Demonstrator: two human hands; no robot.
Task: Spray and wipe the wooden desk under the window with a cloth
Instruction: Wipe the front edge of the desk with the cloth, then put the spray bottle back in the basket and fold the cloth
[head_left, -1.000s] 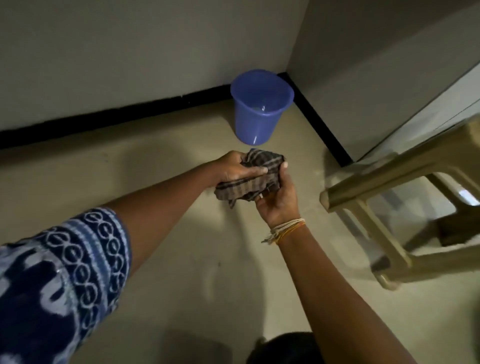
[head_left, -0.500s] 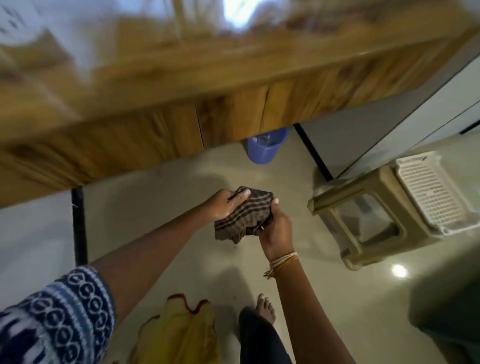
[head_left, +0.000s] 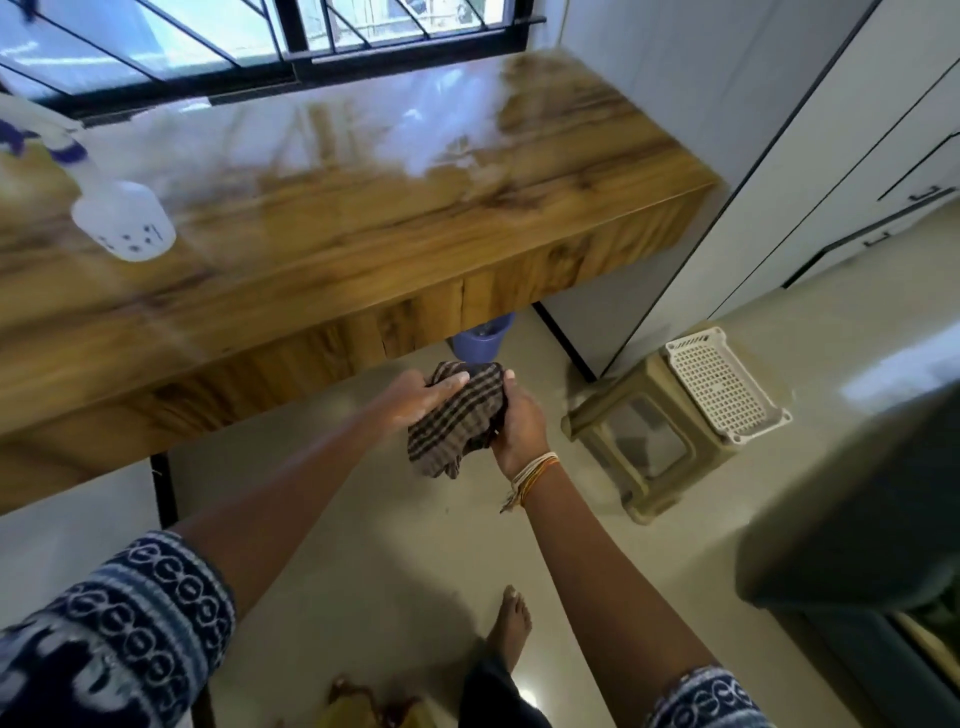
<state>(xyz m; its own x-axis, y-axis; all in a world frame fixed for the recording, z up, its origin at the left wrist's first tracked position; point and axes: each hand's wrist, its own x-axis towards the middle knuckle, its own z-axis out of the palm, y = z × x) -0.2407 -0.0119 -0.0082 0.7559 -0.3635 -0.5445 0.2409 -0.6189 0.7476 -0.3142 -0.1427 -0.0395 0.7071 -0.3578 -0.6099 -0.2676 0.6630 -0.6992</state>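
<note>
A glossy wooden desk (head_left: 363, 218) runs under the barred window (head_left: 270, 47). A white spray bottle (head_left: 117, 208) with a blue trigger stands on its left part. Below the desk's front edge, both my hands hold a crumpled brown checked cloth (head_left: 457, 421). My left hand (head_left: 423, 397) grips the cloth from the left with the thumb on top. My right hand (head_left: 519, 426), with threads at the wrist, grips it from the right. The cloth hangs over the floor, apart from the desk.
A blue bucket (head_left: 483, 338) sits under the desk, partly hidden. A beige plastic stool (head_left: 649, 441) with a white mesh tray (head_left: 722, 384) on it stands at the right, beside white cabinets (head_left: 831, 182). My bare foot (head_left: 511, 623) is on the tiled floor. A dark object (head_left: 857, 519) fills the lower right.
The view has risen from the floor and bucket up to the desk top, window and spray bottle. Both hands have kept hold of the cloth, which has unfolded a little.
</note>
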